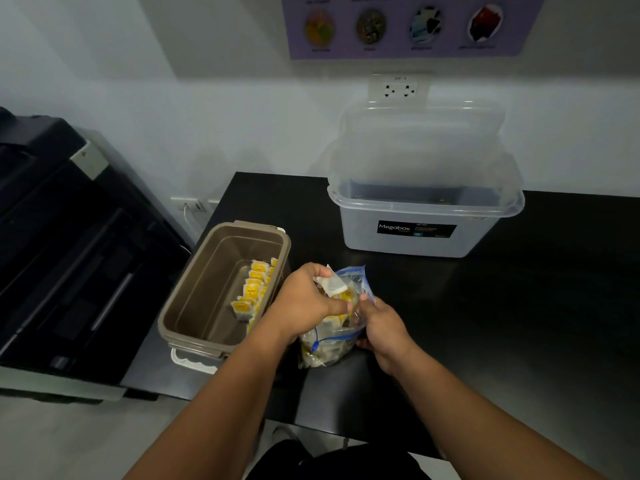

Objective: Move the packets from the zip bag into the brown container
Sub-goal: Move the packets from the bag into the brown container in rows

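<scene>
Head view: left hand (pixel 304 301) clutches packets (pixel 331 285), right hand (pixel 382 327) grips zip bag (pixel 330 346) beside brown container (pixel 204 282).

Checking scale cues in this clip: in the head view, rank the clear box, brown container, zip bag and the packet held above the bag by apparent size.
1. clear box, largest even though it sits farthest back
2. brown container
3. zip bag
4. packet, clearly smallest

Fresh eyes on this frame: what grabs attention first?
Centre: the left hand holds a white packet at the mouth of the zip bag, which the right hand grips. Left of them, the brown container holds a row of yellow packets; behind, a clear Megabox tub stands open.
</scene>
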Demonstrator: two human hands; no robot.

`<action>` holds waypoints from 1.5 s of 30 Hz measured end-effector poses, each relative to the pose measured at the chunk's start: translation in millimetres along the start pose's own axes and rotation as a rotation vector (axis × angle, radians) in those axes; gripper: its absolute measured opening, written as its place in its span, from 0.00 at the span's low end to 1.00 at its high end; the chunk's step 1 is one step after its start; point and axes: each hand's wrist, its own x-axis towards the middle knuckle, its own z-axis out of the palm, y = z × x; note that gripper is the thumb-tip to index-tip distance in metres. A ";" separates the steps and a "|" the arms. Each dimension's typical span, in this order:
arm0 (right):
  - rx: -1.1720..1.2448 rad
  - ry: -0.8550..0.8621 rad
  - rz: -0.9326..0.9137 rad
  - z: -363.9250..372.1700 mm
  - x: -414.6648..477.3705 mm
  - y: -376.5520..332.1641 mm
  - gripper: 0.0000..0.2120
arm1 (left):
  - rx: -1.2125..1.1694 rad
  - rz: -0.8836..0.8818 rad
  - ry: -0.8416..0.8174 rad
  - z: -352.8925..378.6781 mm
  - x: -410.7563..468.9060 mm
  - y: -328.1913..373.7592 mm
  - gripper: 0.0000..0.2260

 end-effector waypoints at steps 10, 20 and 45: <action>0.111 0.099 0.037 23.9 -2.0 -5.5 0.15 | -0.189 0.134 -0.057 -60.7 -1.6 32.2 0.21; 0.222 0.192 0.025 47.1 -2.2 -7.9 0.13 | -0.133 0.204 -0.077 -125.8 5.3 16.8 0.03; 0.315 0.346 -0.077 73.2 -2.7 12.1 0.13 | 1.292 0.242 -0.453 -157.2 49.8 -29.3 0.06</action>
